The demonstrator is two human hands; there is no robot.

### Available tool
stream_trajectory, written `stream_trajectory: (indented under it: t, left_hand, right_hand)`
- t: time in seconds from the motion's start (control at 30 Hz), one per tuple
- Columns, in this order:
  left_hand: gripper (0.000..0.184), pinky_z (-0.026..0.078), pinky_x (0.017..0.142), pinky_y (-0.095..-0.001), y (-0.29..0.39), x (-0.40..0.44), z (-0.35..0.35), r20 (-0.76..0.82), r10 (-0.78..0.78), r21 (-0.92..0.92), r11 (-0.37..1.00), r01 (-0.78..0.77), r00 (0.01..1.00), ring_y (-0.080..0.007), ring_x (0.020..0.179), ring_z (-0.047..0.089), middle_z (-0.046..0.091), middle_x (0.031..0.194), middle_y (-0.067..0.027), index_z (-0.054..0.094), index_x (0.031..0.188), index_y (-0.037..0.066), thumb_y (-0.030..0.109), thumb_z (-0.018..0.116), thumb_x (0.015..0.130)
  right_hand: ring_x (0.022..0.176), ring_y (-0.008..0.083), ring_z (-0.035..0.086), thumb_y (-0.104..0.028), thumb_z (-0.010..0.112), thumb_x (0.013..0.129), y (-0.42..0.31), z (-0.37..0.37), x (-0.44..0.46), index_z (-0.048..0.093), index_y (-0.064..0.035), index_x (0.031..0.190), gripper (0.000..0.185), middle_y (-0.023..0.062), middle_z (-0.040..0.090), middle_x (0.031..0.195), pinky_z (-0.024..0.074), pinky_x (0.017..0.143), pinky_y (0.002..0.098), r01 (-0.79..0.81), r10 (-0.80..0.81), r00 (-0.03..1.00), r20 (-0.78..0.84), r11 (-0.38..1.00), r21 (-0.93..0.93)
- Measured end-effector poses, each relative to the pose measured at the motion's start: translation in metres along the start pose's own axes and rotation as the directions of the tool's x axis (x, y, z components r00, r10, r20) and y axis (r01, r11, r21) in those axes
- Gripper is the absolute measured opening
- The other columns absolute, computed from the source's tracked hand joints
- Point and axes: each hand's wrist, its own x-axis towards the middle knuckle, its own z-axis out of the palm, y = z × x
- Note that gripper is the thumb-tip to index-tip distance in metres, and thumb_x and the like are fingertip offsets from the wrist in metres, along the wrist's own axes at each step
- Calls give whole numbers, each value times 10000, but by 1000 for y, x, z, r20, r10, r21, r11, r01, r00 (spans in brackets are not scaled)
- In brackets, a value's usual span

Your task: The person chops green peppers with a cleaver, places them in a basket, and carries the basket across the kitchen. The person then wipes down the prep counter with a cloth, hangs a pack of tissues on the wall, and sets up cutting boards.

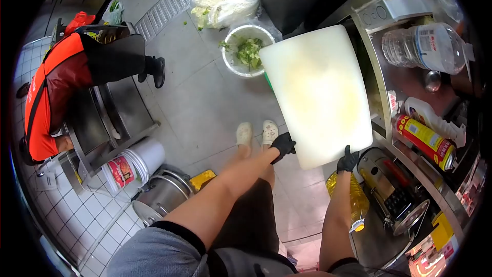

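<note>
A large white cutting board [320,92] with yellowish stains is held out in front of me, tilted. My left hand [283,149], in a black glove, grips its left edge near the lower corner. At the near edge on the right, my right hand [348,160], also black-gloved, grips the board with the thumb on top; the other fingers are mostly hidden. The board's far left corner overlaps the rim of a white bucket [225,54] holding green vegetable scraps [249,52]. Below my right forearm stands a bottle of yellow oil [359,200].
Shelving on the right holds a clear plastic jug [423,47] and a red-yellow spray can [425,141]. A bagged pale vegetable bundle [225,2] lies beyond the bucket. At left, a person in an orange vest [48,97] bends over a sink; a white pail [136,161] and steel pot [161,195] stand nearby.
</note>
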Motion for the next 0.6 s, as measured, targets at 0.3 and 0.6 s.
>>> stream_trajectory:
  t: [0.3,0.6]
  left_hand:
    - [252,504,535,-281,-6,26,5,-88,58,-324,942,-83,994,-176,611,608,617,823,-109,507,1067,-19,-23,462,819]
    - [373,467,772,-319,33,-4,-7,77,98,449,885,-122,992,-260,893,588,601,1027,-158,550,1052,8,259,610,783]
  right_hand:
    - [944,226,533,79,576,766,8,26,46,479,20,1187,436,96,552,1107,454,807,354,85,-85,996,-29,996,19]
    - [850,155,480,-67,606,819,10,-22,83,518,-44,1123,317,50,546,1015,413,770,308,-268,126,954,-271,761,-591]
